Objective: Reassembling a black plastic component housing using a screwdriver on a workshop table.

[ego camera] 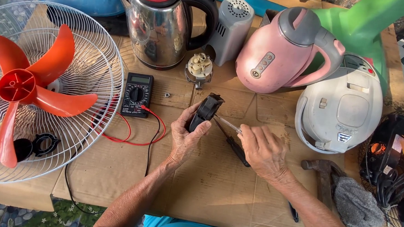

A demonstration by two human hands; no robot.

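Observation:
My left hand (pixel 185 137) grips a small black fan motor part (pixel 205 109) and holds it tilted above the cardboard. In my right hand (pixel 263 149) is a screwdriver (pixel 226 124) with a clear handle, and its tip touches the black part. A second dark-handled tool (pixel 237 151) lies on the cardboard under my right hand. A beige gear assembly (pixel 199 66) sits just beyond the black part.
A black multimeter (pixel 137 94) with red and black leads lies to the left. Far left rests a fan grille with red blades (pixel 30 85). A steel kettle (pixel 160 28), a pink kettle (pixel 282 54) and a white cooker (pixel 344 106) line the back and right. A hammer (pixel 324 171) lies at the lower right.

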